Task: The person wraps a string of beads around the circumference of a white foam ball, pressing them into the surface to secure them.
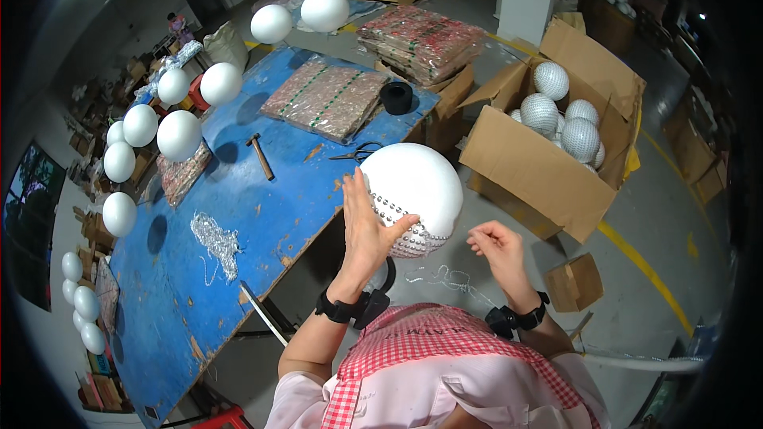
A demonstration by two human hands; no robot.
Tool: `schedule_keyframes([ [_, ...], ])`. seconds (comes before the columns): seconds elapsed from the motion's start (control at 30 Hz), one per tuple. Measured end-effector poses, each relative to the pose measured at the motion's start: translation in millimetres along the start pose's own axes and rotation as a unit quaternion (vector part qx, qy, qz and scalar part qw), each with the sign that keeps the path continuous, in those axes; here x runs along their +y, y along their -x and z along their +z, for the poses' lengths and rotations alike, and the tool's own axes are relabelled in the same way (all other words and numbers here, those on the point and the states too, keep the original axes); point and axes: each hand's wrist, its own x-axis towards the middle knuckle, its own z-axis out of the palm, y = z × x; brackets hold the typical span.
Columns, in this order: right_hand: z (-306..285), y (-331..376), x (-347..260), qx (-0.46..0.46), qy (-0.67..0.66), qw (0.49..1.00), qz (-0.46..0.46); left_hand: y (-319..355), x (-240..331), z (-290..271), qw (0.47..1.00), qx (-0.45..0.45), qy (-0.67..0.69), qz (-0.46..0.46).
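Observation:
In front of my chest is a large white ball (417, 187), its lower part wrapped in rows of small silvery beads (409, 242). My left hand (367, 226) holds the ball from the left, fingers stretched up its side and thumb lying across the bead rows. To the right of the ball, apart from it, my right hand (497, 248) has its fingers curled into a pinch; anything between the fingertips is too small to make out. Below the ball, a thin bead strand (453, 278) runs in loose loops toward my right wrist.
On the blue table (238, 246) at left lie a heap of bead strands (214, 242), a hammer (260, 157), scissors (358, 152), a black tape roll (396, 98) and a wrapped flat pack (322, 99). Several white balls (180, 136) stand along it. A carton (524, 163) at right holds beaded balls.

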Motion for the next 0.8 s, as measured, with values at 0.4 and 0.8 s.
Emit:
schedule_keyframes([
  [0.4, 21, -15, 68, -0.198, -0.093, 0.943, 0.252, 11, 0, 11, 0.990, 0.073, -0.071, 0.095],
  [0.8, 34, 1, 61, -0.052, 0.176, 0.982, -0.040, 27, 17, 16, 0.983, 0.073, -0.107, 0.133],
])
